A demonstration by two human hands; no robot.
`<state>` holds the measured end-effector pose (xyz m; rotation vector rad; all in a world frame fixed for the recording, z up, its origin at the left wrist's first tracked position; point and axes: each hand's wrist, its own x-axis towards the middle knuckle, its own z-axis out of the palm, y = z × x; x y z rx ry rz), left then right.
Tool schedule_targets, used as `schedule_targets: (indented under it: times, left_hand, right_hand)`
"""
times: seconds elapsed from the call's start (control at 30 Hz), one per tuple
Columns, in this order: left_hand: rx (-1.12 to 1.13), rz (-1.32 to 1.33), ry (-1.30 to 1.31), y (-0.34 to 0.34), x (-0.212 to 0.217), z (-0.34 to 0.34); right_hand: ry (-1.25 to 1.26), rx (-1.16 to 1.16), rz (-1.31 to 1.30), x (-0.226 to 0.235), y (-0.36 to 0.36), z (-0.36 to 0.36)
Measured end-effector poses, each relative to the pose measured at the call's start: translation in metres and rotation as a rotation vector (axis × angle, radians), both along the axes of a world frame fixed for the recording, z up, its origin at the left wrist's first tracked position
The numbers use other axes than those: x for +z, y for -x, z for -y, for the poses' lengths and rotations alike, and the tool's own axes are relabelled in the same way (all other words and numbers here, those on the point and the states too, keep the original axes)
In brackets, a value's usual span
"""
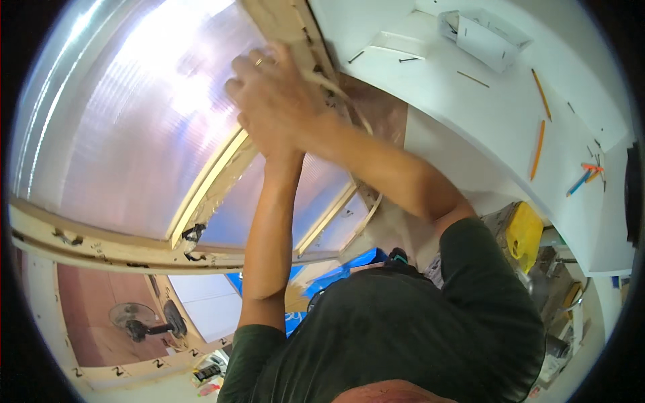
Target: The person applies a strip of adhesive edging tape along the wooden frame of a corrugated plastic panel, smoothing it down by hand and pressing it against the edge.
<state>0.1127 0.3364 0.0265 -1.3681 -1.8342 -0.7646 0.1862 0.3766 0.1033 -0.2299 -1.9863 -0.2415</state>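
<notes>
A wooden frame (121, 250) with a translucent ribbed plastic panel (134, 127) stands at the left, crossed by a pale wooden batten (209, 185). Both my hands are together over the panel, near the frame's wide upper rail (279, 20). My right hand (285, 87) lies over the left, its fingers curled and slightly blurred. Whatever they hold, if anything, is hidden. Below it my left hand (274, 142) is mostly covered, so its fingers cannot be made out. A ring (259, 62) shows on one finger, though I cannot tell on which hand.
On the white worktop (463, 107) to the right lie orange pencils (538, 151), loose screws (408, 60), a shallow white tray (398, 45) and a clear plastic container (490, 40). A yellow bag (524, 235) is below its edge. At lower left stands a fan (138, 322).
</notes>
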Motion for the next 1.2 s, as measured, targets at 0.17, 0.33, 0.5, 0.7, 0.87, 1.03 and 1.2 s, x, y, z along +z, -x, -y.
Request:
schedule_targets:
  times: [0.17, 0.33, 0.5, 0.7, 0.87, 1.03, 1.2]
  left_hand:
    - [0.058, -0.044, 0.010, 0.009, -0.007, 0.017]
    - [0.055, -0.060, 0.025, -0.001, -0.008, 0.012]
    - [0.099, -0.057, 0.031, -0.004, -0.010, 0.021]
    - [0.070, -0.047, 0.029, -0.016, -0.016, 0.003]
    - [0.087, -0.050, 0.041, -0.013, -0.013, 0.011]
    - [0.087, -0.060, 0.060, -0.012, -0.011, 0.011]
    - [0.086, -0.064, 0.075, -0.011, -0.013, 0.008]
  right_hand:
    - [0.256, 0.079, -0.003, -0.008, 0.015, 0.037]
    - [0.400, 0.063, -0.020, -0.018, 0.014, 0.050]
    - [0.505, 0.273, -0.234, -0.041, 0.009, 0.055]
    - [0.546, 0.269, -0.277, -0.067, 0.006, 0.019]
    - [0.550, 0.271, -0.225, -0.064, 0.010, 0.025]
    - [0.593, 0.353, -0.158, -0.058, -0.003, 0.017]
    - [0.634, 0.395, -0.292, -0.071, 0.002, 0.008]
